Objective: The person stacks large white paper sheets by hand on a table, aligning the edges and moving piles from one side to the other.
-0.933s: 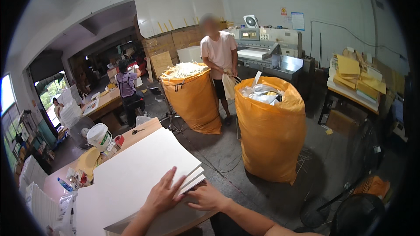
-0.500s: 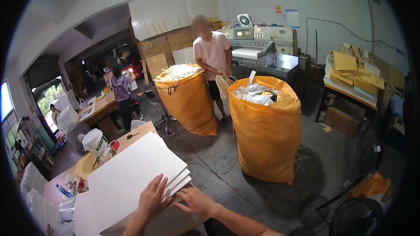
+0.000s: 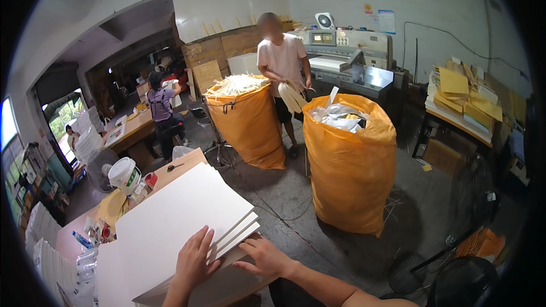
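A thick stack of large white sheets (image 3: 176,216) covers the near end of the work table, its right-hand edges fanned into several layers. My left hand (image 3: 194,257) rests on the stack's near right edge, fingers stretched over the top sheet and thumb spread beside the edge. At the fanned corner, my right hand (image 3: 264,257) touches the lowest layers with bent fingers. Its thumb stands apart, and its fingertips are partly hidden by the sheets.
Scissors (image 3: 175,166), a white bucket (image 3: 124,174) and a fan (image 3: 102,167) stand beyond the stack. Two orange sacks (image 3: 352,176) of paper scraps stand ahead. A co-worker (image 3: 282,59) holds pale strips between them, before a cutting machine (image 3: 341,51). Yellow boards (image 3: 455,82) are piled at right.
The view has shifted slightly. My right hand's thumb has spread away from its fingers at the corner. The co-worker has raised the strips, now fanned out.
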`<state>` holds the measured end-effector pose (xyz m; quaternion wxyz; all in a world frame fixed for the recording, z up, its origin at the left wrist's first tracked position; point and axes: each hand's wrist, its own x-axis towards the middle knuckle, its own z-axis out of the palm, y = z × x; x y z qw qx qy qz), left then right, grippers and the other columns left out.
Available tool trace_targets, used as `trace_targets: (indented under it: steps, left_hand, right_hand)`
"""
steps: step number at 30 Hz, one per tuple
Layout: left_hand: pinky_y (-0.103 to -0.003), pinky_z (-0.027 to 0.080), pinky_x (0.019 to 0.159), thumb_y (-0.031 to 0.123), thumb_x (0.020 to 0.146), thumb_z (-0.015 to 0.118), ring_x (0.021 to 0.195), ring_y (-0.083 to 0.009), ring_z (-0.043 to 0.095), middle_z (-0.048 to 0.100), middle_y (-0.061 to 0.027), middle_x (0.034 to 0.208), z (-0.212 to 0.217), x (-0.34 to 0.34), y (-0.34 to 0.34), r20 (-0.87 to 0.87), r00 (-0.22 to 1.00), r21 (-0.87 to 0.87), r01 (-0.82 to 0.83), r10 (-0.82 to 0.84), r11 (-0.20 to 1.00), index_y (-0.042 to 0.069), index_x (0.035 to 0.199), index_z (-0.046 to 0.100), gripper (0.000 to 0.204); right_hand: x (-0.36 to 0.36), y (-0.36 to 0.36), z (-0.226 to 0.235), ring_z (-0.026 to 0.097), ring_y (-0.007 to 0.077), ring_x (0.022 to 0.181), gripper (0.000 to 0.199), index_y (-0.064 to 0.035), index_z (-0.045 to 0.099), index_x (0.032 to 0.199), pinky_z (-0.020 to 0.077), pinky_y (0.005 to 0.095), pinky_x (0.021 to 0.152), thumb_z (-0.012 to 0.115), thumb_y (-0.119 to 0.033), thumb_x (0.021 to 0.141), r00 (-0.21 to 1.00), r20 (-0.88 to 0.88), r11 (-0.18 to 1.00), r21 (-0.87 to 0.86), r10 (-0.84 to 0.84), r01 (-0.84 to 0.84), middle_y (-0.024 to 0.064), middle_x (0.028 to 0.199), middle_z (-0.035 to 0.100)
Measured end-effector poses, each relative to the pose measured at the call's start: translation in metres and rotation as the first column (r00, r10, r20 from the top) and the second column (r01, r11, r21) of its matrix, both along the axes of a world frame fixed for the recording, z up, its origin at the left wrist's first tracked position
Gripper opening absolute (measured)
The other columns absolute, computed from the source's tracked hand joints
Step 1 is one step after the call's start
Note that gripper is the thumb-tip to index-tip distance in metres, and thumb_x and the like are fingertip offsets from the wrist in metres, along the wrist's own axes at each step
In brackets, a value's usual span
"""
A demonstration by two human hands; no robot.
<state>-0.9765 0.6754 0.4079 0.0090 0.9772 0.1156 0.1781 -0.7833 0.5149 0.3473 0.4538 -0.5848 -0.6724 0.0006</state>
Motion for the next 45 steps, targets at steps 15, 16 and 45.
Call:
trace_targets:
  steps: [15,16,45]
  left_hand:
    - [-0.05,0.045,0.113,0.039,0.08,0.082,0.134,-0.037,0.055,0.056,-0.0197,0.145,0.009,0.004,0.006,0.038,0.996,0.013,0.081,-0.082,0.997,0.004,0.143,0.054,0.077]
    - [-0.05,0.045,0.113,0.039,0.08,0.082,0.134,-0.037,0.055,0.056,-0.0196,0.145,0.012,0.006,0.006,0.04,0.995,0.023,0.09,-0.091,0.996,0.004,0.142,0.055,0.076]
    - [-0.045,0.058,0.089,0.013,0.098,0.062,0.106,-0.036,0.065,0.056,-0.0198,0.144,0.035,0.018,0.001,-0.142,0.986,0.004,0.089,-0.087,0.996,0.033,0.149,0.053,0.056]
  right_hand:
    - [-0.004,0.001,-0.002,0.059,0.0421,0.114,0.044,0.0044,0.065,0.114,0.0487,0.0471,0.101,0.074,-0.033,0.094,0.998,0.049,0.998,-0.048,-0.027,0.029,0.0223,0.113,0.067]
    - [-0.004,0.002,-0.001,0.061,0.0411,0.11,0.042,0.0043,0.065,0.111,0.0493,0.0469,0.099,0.074,-0.033,0.094,0.997,0.066,0.999,0.009,-0.04,0.04,0.0218,0.11,0.067]
    - [0.037,-0.003,0.064,0.072,0.0417,0.091,0.052,-0.0017,0.076,0.093,0.056,0.0509,0.081,0.06,-0.05,0.1,0.93,0.225,0.568,-0.742,-0.291,0.357,0.0214,0.092,0.075]
